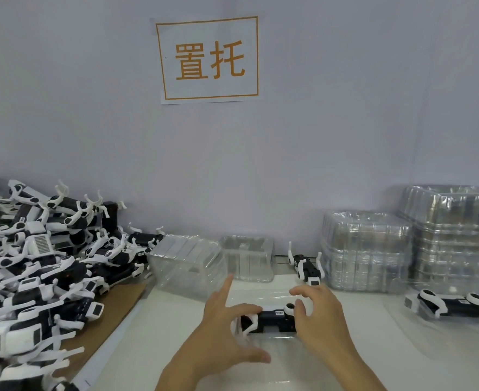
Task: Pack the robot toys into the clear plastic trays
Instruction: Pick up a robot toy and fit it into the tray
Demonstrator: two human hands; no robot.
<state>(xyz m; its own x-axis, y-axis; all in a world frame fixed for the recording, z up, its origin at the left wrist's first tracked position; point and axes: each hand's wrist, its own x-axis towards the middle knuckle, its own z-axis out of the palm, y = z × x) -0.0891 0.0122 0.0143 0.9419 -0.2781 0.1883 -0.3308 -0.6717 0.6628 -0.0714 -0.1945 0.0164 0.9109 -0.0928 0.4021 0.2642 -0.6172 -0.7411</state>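
Note:
A black-and-white robot toy lies on its side in a clear plastic tray on the white table in front of me. My left hand is spread wide, its middle fingers resting on the toy's left end while the index finger points away. My right hand reaches over the toy's right end with bent fingers, fingertips pressing on it. Neither thumb wraps the toy that I can see.
A big pile of robot toys covers the left side, partly on brown cardboard. Empty clear trays stand behind, beside a loose toy. Tall tray stacks fill the right; a toy in a tray lies before them.

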